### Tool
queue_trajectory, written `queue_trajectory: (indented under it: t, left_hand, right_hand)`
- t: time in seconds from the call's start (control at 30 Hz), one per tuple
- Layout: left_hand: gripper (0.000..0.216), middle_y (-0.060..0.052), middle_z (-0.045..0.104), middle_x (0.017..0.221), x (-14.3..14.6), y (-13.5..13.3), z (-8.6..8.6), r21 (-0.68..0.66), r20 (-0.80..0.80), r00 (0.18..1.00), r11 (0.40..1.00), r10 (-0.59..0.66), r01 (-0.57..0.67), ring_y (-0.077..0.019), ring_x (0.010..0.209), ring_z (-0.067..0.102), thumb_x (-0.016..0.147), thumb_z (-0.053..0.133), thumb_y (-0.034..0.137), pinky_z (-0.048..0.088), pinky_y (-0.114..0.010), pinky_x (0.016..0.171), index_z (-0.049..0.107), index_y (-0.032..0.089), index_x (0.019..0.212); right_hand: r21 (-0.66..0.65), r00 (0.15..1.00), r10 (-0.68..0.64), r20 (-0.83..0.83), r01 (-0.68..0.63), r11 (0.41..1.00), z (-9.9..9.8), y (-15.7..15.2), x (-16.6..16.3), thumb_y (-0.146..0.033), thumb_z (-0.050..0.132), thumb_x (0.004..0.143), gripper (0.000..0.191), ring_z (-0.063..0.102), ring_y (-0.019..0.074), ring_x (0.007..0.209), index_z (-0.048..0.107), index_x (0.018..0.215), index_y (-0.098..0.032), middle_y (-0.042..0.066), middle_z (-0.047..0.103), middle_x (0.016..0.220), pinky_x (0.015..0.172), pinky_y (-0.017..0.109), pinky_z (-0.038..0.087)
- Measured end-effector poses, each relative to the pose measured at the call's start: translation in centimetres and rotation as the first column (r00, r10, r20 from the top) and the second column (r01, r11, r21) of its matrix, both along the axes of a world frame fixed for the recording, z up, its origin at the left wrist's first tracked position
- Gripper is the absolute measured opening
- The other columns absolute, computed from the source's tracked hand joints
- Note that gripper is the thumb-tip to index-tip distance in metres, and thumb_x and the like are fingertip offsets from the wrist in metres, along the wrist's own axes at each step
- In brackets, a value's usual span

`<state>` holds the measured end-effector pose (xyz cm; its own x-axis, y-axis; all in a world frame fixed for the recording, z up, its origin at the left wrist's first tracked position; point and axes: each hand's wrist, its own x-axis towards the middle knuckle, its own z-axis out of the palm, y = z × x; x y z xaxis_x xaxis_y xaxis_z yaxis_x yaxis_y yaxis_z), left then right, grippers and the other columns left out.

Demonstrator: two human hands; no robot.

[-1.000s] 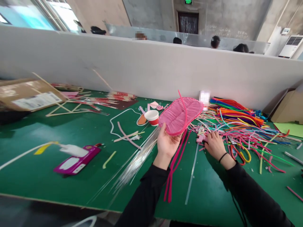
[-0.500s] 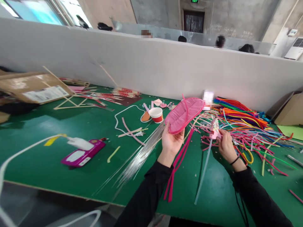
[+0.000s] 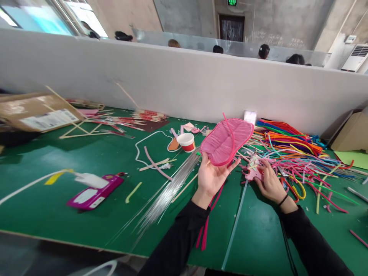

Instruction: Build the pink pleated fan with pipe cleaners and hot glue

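Seen from above a green worktable: left hand raised palm up, fingers spread loosely under the lower rim of a pink leaf-shaped piece wound from fuzzy craft wire, propping it tilted above the table so the ribbed face shows. Trailing from its base, long pink stems hanging down past the wrist to the table edge. Right hand resting low on the table, fingers curled around a small pink ornament on a pale stick, pinning it flat just beside the leaf, within easy reach. One leaf piece, one stick ornament. Just right of both hands, a heap of coloured pipe cleaners, too many and too tangled to count. Left of the hands, one fanned bundle of thin silvery wires, one red-and-white paper cup, one magenta flat pack, one cardboard box at far left. Behind, a grey partition, with four heads showing beyond it.
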<state>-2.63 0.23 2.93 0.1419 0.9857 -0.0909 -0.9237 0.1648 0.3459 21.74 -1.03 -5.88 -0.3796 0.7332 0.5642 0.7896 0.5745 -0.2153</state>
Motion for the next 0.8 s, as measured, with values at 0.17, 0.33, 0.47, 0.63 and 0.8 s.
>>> queue_trajectory:
  t: [0.17, 0.33, 0.47, 0.63, 0.8]
  left_hand:
    - [0.054, -0.014, 0.077, 0.115, -0.1, 0.2, -0.1, -0.003, 0.006, 1.000, 1.000, 0.019, -0.019, -0.0303, 0.109, 0.072, 0.102, 0.036, 0.054, 0.048, -0.066, 0.104, 0.064, 0.019, 0.131]
    - [0.053, -0.012, 0.080, 0.104, -0.1, 0.3, 0.1, -0.021, -0.001, 0.999, 0.999, 0.035, -0.035, -0.0283, 0.097, 0.075, 0.103, 0.035, 0.052, 0.056, -0.059, 0.096, 0.067, 0.018, 0.126]
    - [0.052, -0.011, 0.080, 0.102, -0.1, 0.3, 0.0, -0.040, -0.006, 0.999, 0.998, 0.046, -0.047, -0.0279, 0.095, 0.076, 0.103, 0.035, 0.052, 0.058, -0.055, 0.093, 0.067, 0.018, 0.126]
    - [0.051, -0.011, 0.080, 0.105, -0.3, 0.4, -0.2, -0.033, -0.016, 0.998, 0.998, 0.054, -0.055, -0.0277, 0.100, 0.075, 0.103, 0.035, 0.052, 0.058, -0.053, 0.093, 0.066, 0.019, 0.128]
    - [0.051, -0.011, 0.080, 0.103, -0.4, 0.6, -0.3, -0.029, -0.014, 0.998, 0.998, 0.064, -0.064, -0.0280, 0.104, 0.074, 0.103, 0.035, 0.051, 0.057, -0.054, 0.097, 0.065, 0.019, 0.129]
  right_hand:
    - [0.011, 0.991, -0.076, 0.110, 0.075, 0.997, -0.2, -0.3, -0.1, -0.035, 0.054, 0.096, 0.030, -0.001, 0.0457, 0.155, 0.058, 0.114, -0.011, 0.024, -0.001, 0.169, 0.119, 0.069, 0.023]
    - [-0.105, 0.990, -0.065, 0.125, 0.078, 0.991, -1.2, 0.2, 0.4, -0.040, 0.047, 0.100, 0.040, 0.023, 0.0386, 0.154, 0.058, 0.123, -0.010, 0.028, 0.031, 0.161, 0.121, 0.061, 0.028]
    - [-0.187, 0.995, -0.043, 0.093, 0.060, 0.981, -1.7, 0.6, 0.6, -0.042, 0.042, 0.102, 0.046, 0.041, 0.0362, 0.146, 0.056, 0.130, -0.009, 0.026, 0.058, 0.141, 0.119, 0.058, 0.036]
    - [-0.213, 0.999, -0.034, 0.001, 0.033, 0.976, -2.3, 0.7, 0.7, -0.042, 0.039, 0.103, 0.048, 0.040, 0.0348, 0.147, 0.049, 0.137, -0.009, 0.025, 0.059, 0.139, 0.118, 0.059, 0.036]
    - [-0.107, 0.997, -0.065, -0.042, 0.060, 0.992, -2.7, 0.8, 0.6, -0.039, 0.040, 0.103, 0.040, 0.026, 0.0357, 0.153, 0.051, 0.132, -0.013, 0.025, 0.042, 0.156, 0.118, 0.064, 0.033]
